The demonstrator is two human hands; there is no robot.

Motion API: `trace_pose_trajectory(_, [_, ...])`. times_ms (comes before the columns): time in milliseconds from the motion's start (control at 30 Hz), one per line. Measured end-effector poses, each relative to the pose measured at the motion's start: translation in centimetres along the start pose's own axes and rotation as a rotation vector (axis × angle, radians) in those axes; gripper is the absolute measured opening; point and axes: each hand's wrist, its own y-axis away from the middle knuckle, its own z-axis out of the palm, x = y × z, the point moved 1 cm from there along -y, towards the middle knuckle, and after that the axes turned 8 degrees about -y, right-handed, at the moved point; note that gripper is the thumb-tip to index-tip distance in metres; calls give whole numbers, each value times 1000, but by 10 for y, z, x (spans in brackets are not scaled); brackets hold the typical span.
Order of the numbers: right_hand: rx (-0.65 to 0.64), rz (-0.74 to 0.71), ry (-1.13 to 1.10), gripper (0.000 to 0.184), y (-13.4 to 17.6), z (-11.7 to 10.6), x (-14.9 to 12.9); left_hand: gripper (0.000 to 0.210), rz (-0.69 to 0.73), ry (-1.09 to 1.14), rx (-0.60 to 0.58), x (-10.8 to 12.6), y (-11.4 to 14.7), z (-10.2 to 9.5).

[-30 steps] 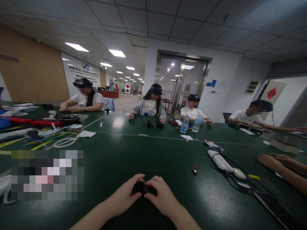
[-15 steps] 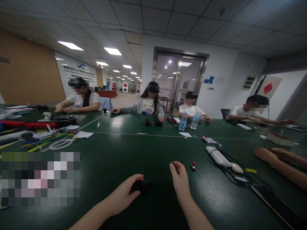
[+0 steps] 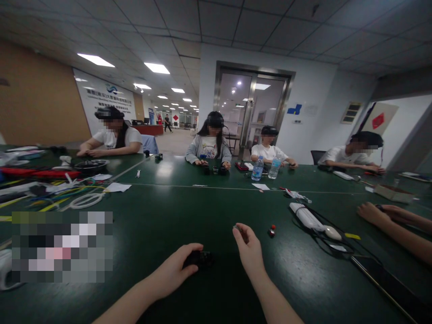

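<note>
Left grip (image 3: 173,269) — clasping black object (image 3: 205,259) | long axis sideways, pointing right | right grip (image 3: 250,250) — pinching small grey piece (image 3: 235,227)

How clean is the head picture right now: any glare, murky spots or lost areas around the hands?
Head view: pale glare on the green tabletop, to the right of the right hand; same head view: the dark object at the left hand nearly merges with the dim surface, detail unreadable; head view again: coarse pixelation hides a lower-left patch.
</note>
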Motion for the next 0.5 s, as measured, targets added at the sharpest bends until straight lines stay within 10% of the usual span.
trace_pose_trajectory(500, [-4,21,18,38,2,1,-6,40,37,-24,33,2,2,-3])
